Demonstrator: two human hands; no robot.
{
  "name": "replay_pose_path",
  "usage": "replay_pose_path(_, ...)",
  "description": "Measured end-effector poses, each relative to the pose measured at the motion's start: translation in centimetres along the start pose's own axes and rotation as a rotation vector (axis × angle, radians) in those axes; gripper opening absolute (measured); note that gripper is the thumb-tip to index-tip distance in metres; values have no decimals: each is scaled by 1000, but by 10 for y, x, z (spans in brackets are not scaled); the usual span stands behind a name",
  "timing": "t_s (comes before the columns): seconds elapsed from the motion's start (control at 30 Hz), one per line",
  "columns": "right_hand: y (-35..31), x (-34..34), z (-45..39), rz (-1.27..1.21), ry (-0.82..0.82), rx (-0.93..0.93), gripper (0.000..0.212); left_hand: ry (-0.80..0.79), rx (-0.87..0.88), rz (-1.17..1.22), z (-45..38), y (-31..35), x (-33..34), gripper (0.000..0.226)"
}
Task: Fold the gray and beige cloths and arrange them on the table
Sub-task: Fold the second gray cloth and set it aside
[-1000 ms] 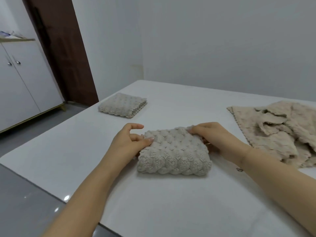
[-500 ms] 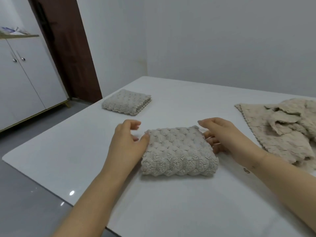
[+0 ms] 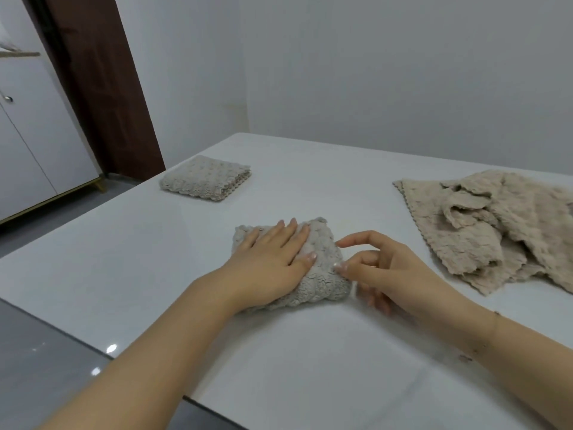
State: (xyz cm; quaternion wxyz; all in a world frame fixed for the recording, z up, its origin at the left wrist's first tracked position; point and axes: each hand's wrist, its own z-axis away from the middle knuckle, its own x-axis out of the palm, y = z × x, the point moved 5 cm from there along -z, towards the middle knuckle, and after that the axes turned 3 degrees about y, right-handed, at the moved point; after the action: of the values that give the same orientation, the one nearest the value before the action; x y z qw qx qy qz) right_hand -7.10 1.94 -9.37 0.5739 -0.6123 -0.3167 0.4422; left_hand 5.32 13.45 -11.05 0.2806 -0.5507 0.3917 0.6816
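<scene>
Fingers straight, left hand [image 3: 273, 259] is pressing flat on the folded gray cloth [image 3: 313, 268] lying mid-table [image 3: 310, 352]. Right hand [image 3: 381, 268], fingers loosely curled and holding nothing, is touching the cloth's right side. Another folded gray cloth [image 3: 206, 178] is sitting near the far left edge; rumpled beige cloths [image 3: 496, 228] are lying toward the right edge.

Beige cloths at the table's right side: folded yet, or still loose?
Still loose. The beige cloths lie in a rumpled heap, with layers overlapping unevenly and scalloped edges askew. Neither hand touches them.
</scene>
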Motion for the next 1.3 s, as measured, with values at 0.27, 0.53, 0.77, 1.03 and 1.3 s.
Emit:
replay_pose_path(0.27, 6, -2, -3, 52, -64, 52, 34, 100, 15, -57, 7, 0, 6, 62)
replay_pose_path(0.53, 3, -7, 4, 109, 80, -63, 24, 450, 79, 337, 31, -4, -19, 54)
replay_pose_path(0.77, -38, 12, -9, 643, -38, -486, 31, 641, -389, 660, 102, -50, -17, 34)
replay_pose_path(1.03, -12, 63, -46, 1135, -392, -486, 62, 577, -472, 847, 106, -46, -3, 27)
replay_pose_path(1.3, 5, 64, -47, 1071, -361, -470, 60, 679, -456, 975, 101, -40, -1, 27)
